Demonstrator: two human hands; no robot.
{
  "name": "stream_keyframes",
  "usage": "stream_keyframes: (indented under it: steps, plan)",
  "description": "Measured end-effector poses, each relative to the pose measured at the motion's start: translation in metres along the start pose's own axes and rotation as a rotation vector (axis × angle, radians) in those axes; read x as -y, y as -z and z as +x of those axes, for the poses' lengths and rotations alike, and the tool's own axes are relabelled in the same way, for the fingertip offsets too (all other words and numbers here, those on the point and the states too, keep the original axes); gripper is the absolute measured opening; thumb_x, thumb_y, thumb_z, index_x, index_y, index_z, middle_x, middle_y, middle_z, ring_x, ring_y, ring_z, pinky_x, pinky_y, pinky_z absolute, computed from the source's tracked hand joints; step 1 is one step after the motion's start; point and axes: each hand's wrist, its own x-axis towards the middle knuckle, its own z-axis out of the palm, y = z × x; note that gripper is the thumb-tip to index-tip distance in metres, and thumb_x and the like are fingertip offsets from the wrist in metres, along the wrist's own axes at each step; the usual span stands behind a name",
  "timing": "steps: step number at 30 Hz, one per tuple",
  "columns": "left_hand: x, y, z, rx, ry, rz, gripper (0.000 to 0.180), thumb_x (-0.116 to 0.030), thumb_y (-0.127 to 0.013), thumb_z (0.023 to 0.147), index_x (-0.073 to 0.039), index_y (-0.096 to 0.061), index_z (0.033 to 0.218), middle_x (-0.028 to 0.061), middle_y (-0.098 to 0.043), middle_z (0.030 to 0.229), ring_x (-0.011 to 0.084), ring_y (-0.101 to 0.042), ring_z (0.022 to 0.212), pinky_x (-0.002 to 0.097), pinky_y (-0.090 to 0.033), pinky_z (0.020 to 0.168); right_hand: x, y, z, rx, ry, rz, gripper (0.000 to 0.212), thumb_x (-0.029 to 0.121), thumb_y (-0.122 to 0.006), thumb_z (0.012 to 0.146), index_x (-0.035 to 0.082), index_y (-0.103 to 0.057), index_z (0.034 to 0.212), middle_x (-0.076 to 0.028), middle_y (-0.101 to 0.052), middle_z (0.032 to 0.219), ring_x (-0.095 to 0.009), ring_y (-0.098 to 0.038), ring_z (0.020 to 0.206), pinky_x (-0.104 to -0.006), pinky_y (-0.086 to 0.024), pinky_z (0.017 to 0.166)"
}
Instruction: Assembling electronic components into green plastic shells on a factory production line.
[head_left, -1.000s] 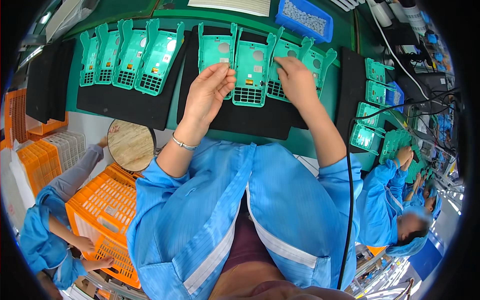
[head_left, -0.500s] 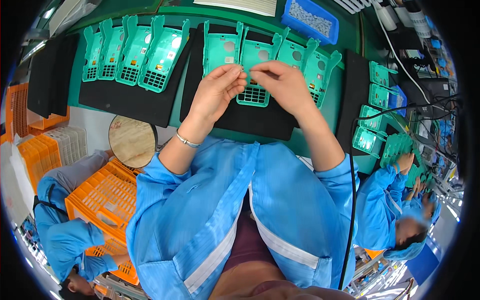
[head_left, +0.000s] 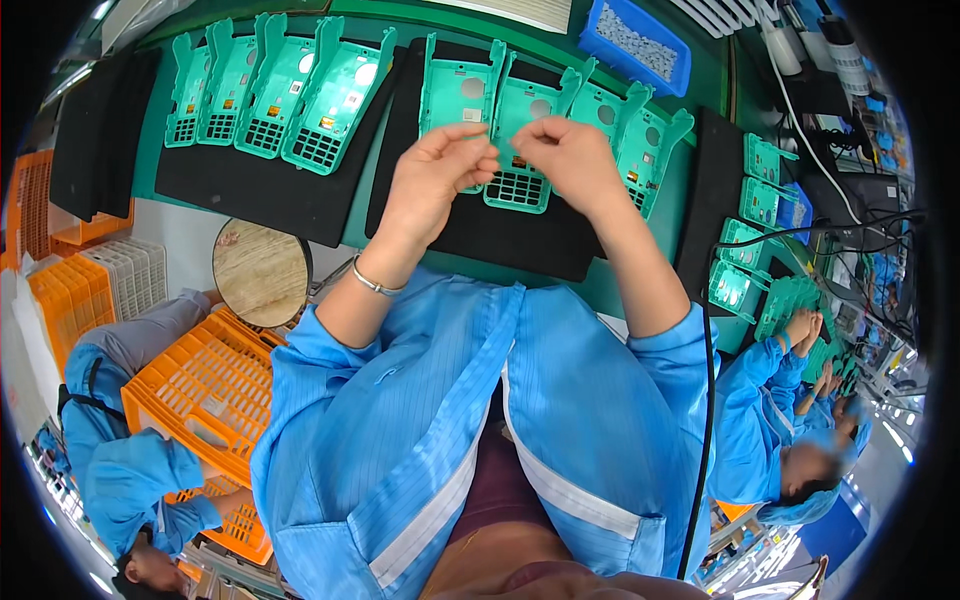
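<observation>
My left hand [head_left: 437, 178] and my right hand [head_left: 573, 165] hover over a row of green plastic device housings, a small gap between their fingertips. Each hand is closed in a pinch, thumb against forefinger; whatever is in either pinch is too small or hidden to make out. Beneath my fingers lies a housing [head_left: 517, 190] with a grid of keypad openings, partly covered by the right hand. A second housing [head_left: 458, 90] sits behind my left hand. To the right, two more housings [head_left: 600, 104] overlap in the row, one partly behind my right hand. The row rests on a black mat [head_left: 470, 240].
Several similar housings [head_left: 337, 95] stand on another black mat [head_left: 255, 190] at left. A blue bin [head_left: 640, 48] of small pale parts sits at the back. A black cable [head_left: 703, 400] hangs along my right side. Orange crates [head_left: 205, 390] and a co-worker [head_left: 130, 440] are at left; other people work at right.
My fingertips have moved slightly apart, and the right fingers have curled more tightly. The whole view has shifted a little, so the housings appear slightly higher and to the right.
</observation>
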Motion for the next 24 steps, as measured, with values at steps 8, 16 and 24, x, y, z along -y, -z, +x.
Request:
stream_keyframes:
  steps: [8,16,24]
  plan:
    - [-0.013,0.024,-0.002,-0.089,-0.127,-0.084,0.017,-0.012,-0.057,0.086,-0.001,-0.057,0.099,0.0063,-0.062,0.085,0.0105,-0.059,0.074,0.0220,-0.049,0.067,-0.004,-0.012,0.033,0.096,-0.042,-0.279,0.019,0.019,-0.055,0.069,0.005,-0.066,0.077,-0.014,-0.064,0.078,-0.030,-0.061,0.072,-0.0364,-0.048,0.069]
    - [-0.016,0.036,-0.005,-0.107,-0.113,-0.136,0.019,-0.013,-0.056,0.086,0.000,-0.056,0.101,0.0056,-0.062,0.083,0.0106,-0.059,0.074,0.0218,-0.049,0.067,0.002,-0.015,0.042,0.127,0.026,-0.542,0.018,0.019,-0.056,0.070,0.006,-0.065,0.077,-0.014,-0.063,0.077,-0.030,-0.060,0.074,-0.0381,-0.048,0.067]
    - [-0.022,0.032,-0.010,-0.119,-0.068,-0.200,0.019,-0.011,-0.056,0.086,0.000,-0.055,0.102,0.0077,-0.061,0.089,0.0117,-0.060,0.077,0.0226,-0.050,0.069,-0.023,-0.026,0.020,-0.064,0.270,-0.621,0.016,0.013,-0.054,0.073,0.005,-0.064,0.083,-0.016,-0.061,0.073,-0.032,-0.060,0.074,-0.0392,-0.049,0.064]
